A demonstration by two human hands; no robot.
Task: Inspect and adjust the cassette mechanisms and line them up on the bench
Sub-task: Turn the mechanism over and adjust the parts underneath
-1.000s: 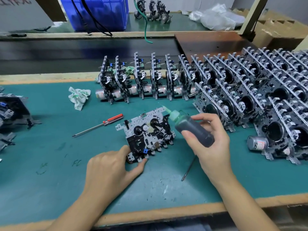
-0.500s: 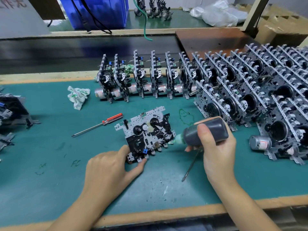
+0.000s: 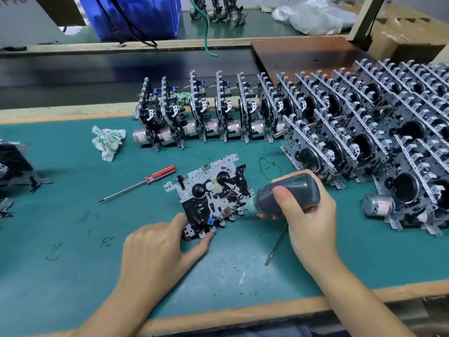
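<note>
While a screwdriver lies near, mechanism rows seemingly touch.

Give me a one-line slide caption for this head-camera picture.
Left hand steadies a cassette mechanism while right hand tips a dark squeeze bottle to its edge.

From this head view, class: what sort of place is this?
Probably an electronics assembly workshop: rows of cassette mechanisms stand on a green bench mat, a red-handled screwdriver lies nearby, and the right hand holds a dark squeeze bottle.
</note>
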